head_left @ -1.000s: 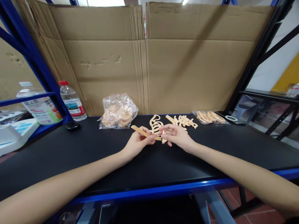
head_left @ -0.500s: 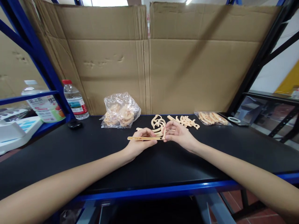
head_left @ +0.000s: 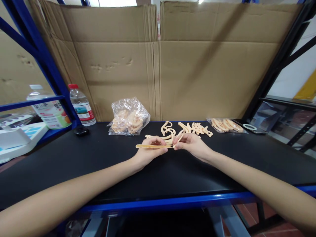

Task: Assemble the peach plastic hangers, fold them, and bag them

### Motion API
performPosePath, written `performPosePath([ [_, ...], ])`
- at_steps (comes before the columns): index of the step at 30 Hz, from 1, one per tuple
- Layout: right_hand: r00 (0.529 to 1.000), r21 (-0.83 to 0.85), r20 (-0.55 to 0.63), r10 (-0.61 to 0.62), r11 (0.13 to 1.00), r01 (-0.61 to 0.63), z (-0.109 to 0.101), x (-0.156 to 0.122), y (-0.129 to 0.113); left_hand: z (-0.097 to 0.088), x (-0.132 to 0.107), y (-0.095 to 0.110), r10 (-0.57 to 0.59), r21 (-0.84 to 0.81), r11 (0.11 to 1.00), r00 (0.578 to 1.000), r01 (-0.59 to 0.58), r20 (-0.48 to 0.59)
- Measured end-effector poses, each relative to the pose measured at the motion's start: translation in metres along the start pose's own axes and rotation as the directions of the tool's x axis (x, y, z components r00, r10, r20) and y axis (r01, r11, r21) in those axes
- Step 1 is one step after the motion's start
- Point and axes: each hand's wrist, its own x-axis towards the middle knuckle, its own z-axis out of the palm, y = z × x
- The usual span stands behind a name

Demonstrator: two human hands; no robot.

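Pinching long strip [head_left: 148, 146] w/ L hand [head_left: 148, 152], curved pc [head_left: 179, 138] w/ R hand [head_left: 194, 144]; either could snap if pushed askew

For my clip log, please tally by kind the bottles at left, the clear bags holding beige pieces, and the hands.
Bottles: 2 (red-capped bottle, white-capped bottle)
Bags: 2 (left bag, right bag)
Hands: 2 (left hand with long beige strip, right hand with thin beige piece)
Total: 6
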Motion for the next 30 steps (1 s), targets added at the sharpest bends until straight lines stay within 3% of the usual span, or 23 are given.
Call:
performPosePath([
  [8,0.983,0.023,0.099,0.153,0.987,-0.156,-0.0017,-0.0022,0.0028,0.0037,0.0000,-0.0009,0.001,-0.091,0.996,0.997,0.006,0.071],
  [11,0.975,0.036,0.138,0.172,0.983,-0.178,-0.0005,-0.0033,0.0014,0.0037,-0.0006,-0.0010,0.014,-0.051,0.999,0.997,-0.011,0.072],
  [17,0.977,0.013,0.138,0.165,0.986,-0.168,0.0003,-0.0030,0.0007,0.0024,-0.0022,-0.0027,0.036,-0.042,0.999,0.993,-0.031,0.110],
  [30,0.996,-0.018,0.051,0.068,0.998,-0.068,0.0057,-0.0022,0.0079,0.0052,-0.0005,-0.0022,0.000,-0.025,1.000,0.997,0.001,0.075],
])
